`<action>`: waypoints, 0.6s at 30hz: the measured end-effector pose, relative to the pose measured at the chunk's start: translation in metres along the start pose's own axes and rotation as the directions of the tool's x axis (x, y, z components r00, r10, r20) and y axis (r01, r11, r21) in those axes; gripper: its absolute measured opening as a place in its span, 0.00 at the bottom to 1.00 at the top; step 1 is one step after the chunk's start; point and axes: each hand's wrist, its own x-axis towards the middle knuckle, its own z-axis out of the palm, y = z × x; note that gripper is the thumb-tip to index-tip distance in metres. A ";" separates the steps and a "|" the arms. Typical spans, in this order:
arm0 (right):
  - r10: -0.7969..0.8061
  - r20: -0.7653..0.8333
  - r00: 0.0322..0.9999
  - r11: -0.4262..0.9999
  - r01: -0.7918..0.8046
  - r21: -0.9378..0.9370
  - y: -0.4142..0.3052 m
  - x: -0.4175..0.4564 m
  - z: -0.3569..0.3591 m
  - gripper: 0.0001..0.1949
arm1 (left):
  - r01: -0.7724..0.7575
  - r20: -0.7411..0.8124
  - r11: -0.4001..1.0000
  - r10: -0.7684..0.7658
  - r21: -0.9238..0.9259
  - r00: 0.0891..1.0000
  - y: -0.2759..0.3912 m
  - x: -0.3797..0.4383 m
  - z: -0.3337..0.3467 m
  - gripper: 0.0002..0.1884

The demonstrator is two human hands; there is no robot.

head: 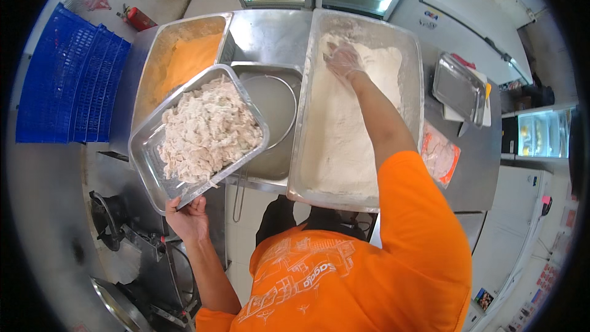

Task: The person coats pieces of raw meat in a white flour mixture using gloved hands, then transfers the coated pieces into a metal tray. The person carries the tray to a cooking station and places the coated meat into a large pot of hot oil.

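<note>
My left hand [189, 219] grips the near corner of a rectangular metal tray [150, 161], which is tilted and heaped with flour-coated raw meat pieces [209, 129]. The tray overlaps a pan of orange powder [193, 57] and a sunken basin of cloudy liquid [262, 163]. A round wire-handled strainer [295, 106] lies in that basin, its handle hanging over the near edge. My right hand [343, 60], in a clear plastic glove, rests palm down with fingers spread on white flour [341, 143] in a large metal pan [299, 147], near its far left part.
A packet of raw meat [438, 152] lies right of the flour pan. Beyond it, an empty metal tray [458, 85] sits on a white cutting board [483, 113], with a knife blade [463, 128] beside it. Stacked blue plastic crates [69, 78] stand at left; gas burners [108, 221] are at lower left.
</note>
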 end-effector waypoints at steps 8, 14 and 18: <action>-0.366 0.327 0.871 0.930 0.357 0.090 -0.024 -0.160 -0.028 0.27 | 0.004 0.019 0.998 -0.003 -0.069 1.000 0.000 0.026 -0.014 0.21; -0.369 0.493 0.788 0.918 0.391 0.061 -0.023 -0.244 -0.049 0.28 | 0.052 0.154 0.995 -0.038 -0.090 0.987 0.000 0.055 -0.019 0.23; -0.020 0.414 0.910 0.858 -0.197 0.474 0.025 -0.199 -0.041 0.21 | 0.101 0.223 0.991 -0.080 -0.085 0.972 0.003 0.062 -0.024 0.23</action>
